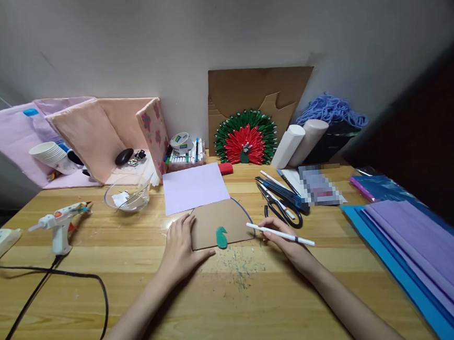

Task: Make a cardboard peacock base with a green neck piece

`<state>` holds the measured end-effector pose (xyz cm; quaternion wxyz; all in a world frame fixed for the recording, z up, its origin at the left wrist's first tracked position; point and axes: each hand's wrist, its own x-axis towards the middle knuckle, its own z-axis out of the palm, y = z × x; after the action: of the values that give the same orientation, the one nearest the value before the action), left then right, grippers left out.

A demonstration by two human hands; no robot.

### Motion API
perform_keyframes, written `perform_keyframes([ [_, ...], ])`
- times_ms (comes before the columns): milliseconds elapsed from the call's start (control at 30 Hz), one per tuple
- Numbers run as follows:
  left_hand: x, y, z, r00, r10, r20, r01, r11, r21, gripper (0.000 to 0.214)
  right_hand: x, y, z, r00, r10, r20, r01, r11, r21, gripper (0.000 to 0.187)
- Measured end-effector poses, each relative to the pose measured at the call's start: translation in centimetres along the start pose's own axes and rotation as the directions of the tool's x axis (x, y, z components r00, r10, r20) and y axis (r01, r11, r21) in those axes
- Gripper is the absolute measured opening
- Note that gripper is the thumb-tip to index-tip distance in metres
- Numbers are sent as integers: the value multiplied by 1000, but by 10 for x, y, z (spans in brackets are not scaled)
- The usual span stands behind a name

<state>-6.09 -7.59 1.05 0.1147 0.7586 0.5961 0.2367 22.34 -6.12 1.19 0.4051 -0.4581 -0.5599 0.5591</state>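
A brown cardboard half-round (208, 225) with a blue curved edge lies on the wooden table. On its lower part rests a small green bird-shaped cutout (222, 237). My left hand (184, 246) lies against the cardboard's left side, fingers spread and thumb stretched along the lower edge. To the right of the cardboard, my right hand (285, 241) is closed round a slim white marker pen (289, 236). The pen slants, one end near the cardboard's right edge. A pale lilac sheet (195, 187) lies behind, touching the half-round's upper part.
A glue gun (60, 225) with a black cable stands left, near a clear bowl (129, 196). Black-handled scissors (281, 210) and cutters lie right. Purple and blue felt sheets (429, 248) cover the right edge. At the back, a red-green peacock craft (245, 137) leans on cardboard.
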Motion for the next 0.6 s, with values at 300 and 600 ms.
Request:
perform_keyframes([
  [300,5,-10,-4,993,51,102,-45,997,-54,71,5,13,-6,998,27,-56,-21,993,117,19],
  [600,5,0,-4,993,110,36,-104,985,-137,69,4,11,-4,997,74,-20,-71,987,145,22],
])
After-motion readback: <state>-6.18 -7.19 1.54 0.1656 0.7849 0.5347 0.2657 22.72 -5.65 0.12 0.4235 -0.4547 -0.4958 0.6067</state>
